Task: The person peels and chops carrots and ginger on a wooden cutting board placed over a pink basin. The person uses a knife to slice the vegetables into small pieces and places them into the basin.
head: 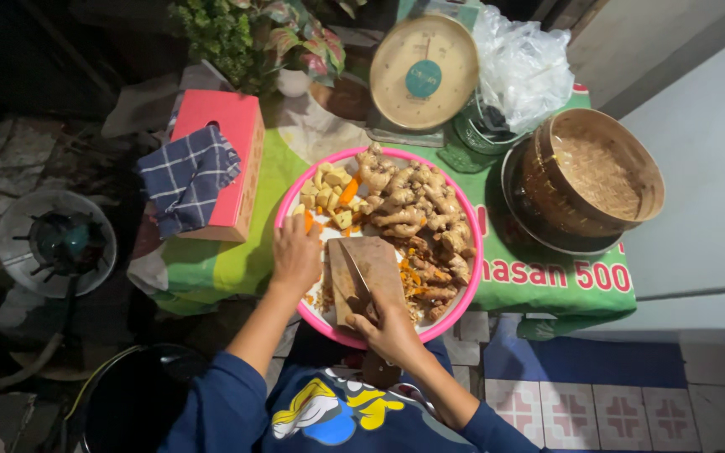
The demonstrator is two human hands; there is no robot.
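Two bare hands are working over a round pink basin [463, 220] sitting on a green cloth-covered table [539, 277]. Left hand [296, 252] is pressing down with curled fingers on cut yellow and orange root pieces [333, 195] at the basin's left side. Right hand [392, 331] is gripping the handle of a knife [356, 270] at the basin's near edge, its blade lying across a small wooden cutting board [375, 268] inside the basin, between both hands. Whole ginger roots [417, 210] are piling up just right of the board, toward the far and right rim. Left of the basin, a red box [232, 138] is carrying a checked blue cloth [186, 172]. Far of the basin a round dial scale [423, 71] is standing, with a clear plastic bag [522, 63] beside it. At the right, a bamboo steamer basket [597, 172] is resting on the table.
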